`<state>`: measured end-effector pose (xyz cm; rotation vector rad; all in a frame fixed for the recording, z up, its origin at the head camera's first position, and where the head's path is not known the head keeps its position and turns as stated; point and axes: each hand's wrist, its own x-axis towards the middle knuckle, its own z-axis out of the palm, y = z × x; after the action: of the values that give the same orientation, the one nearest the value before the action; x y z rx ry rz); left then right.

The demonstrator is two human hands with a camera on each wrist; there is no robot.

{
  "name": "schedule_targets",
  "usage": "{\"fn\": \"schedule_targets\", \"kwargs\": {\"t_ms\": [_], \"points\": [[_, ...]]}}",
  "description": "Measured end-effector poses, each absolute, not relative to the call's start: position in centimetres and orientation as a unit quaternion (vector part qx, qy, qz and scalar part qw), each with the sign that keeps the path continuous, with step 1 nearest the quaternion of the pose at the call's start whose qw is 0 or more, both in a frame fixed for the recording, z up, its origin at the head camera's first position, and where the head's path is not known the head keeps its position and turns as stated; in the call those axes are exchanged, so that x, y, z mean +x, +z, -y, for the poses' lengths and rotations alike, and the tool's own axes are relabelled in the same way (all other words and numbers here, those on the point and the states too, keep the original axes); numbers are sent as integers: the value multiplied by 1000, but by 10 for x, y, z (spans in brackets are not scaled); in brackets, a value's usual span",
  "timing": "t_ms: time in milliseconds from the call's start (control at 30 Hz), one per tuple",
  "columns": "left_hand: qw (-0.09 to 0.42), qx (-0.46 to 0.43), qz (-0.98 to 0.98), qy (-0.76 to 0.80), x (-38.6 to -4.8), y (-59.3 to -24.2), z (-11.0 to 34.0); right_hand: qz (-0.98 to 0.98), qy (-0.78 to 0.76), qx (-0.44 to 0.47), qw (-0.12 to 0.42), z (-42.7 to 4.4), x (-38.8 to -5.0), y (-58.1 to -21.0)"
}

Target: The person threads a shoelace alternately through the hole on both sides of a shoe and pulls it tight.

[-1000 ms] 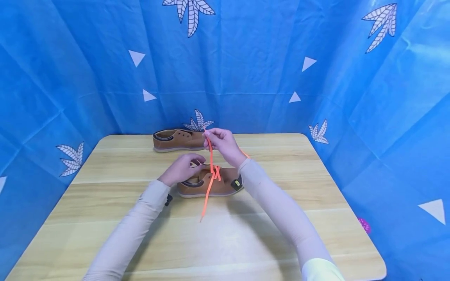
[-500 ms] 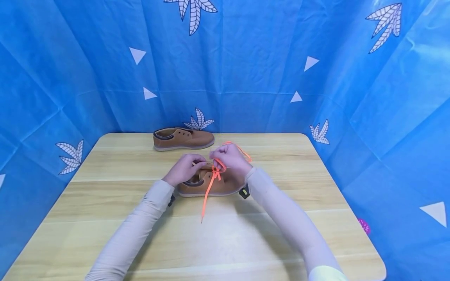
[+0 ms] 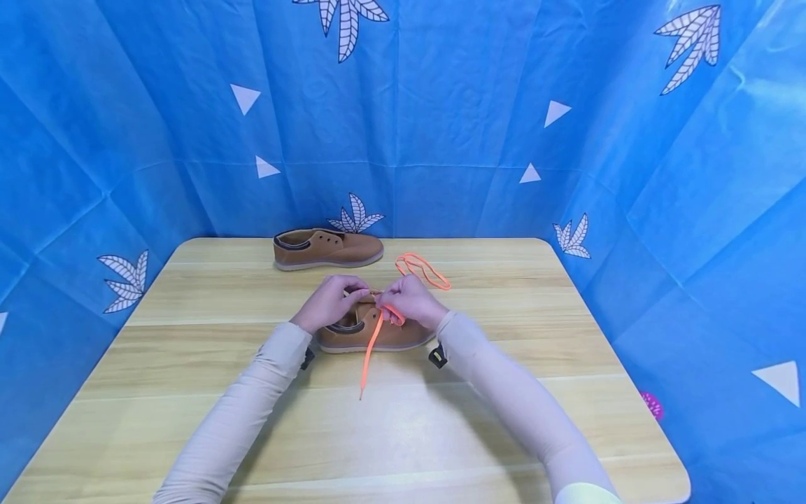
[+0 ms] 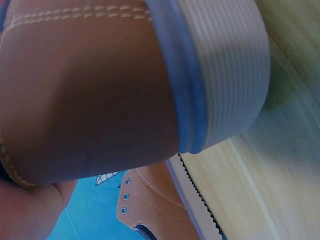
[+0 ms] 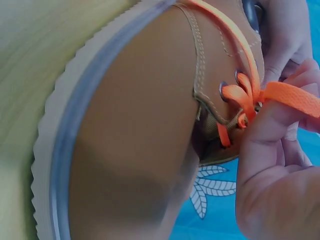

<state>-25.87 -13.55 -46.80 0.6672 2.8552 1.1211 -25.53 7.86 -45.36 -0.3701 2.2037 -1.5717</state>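
Near shoe (image 3: 406, 337) sits about mid-worktop (image 3: 516, 308), side-on to us, toe to our right.

Change: a second ago the right hand (image 3: 413, 301) was raised over the shoe with a lace end drawn upward; now it is down at the eyelets. Its grip pinches the orange lace (image 5: 295, 99) between thumb and finger, close against the lacing. The far length of lace, partly hidden behind that hand a moment ago, now lies looped on the worktop past the shoe. We read this as a pull upward giving way to close work at the knot or eyelets; which, we cannot tell.

Left hand (image 3: 330, 302) keeps its place at the shoe's mouth, its grip pinching the upper near the tongue; exact hold partly hidden. We judge it steadies the shoe.

Edges and room: far shoe (image 3: 355, 250) stands by the back edge, blue backdrop (image 3: 466, 105) right behind, limiting reach that way. Worktop runs on toward us and to the right; a free lace end trails into the near side.
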Motion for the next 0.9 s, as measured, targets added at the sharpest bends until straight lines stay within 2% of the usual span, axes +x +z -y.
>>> {"fn": "schedule_targets", "kwargs": {"t_ms": [700,900], "points": [[29,205,-907,366,-258,-463,137,-806,-568,-102,130,-65,-246,-465],[80,200,-890,401,-267,-465,144,-815,-561,-94,112,-60,-245,-466]]}}
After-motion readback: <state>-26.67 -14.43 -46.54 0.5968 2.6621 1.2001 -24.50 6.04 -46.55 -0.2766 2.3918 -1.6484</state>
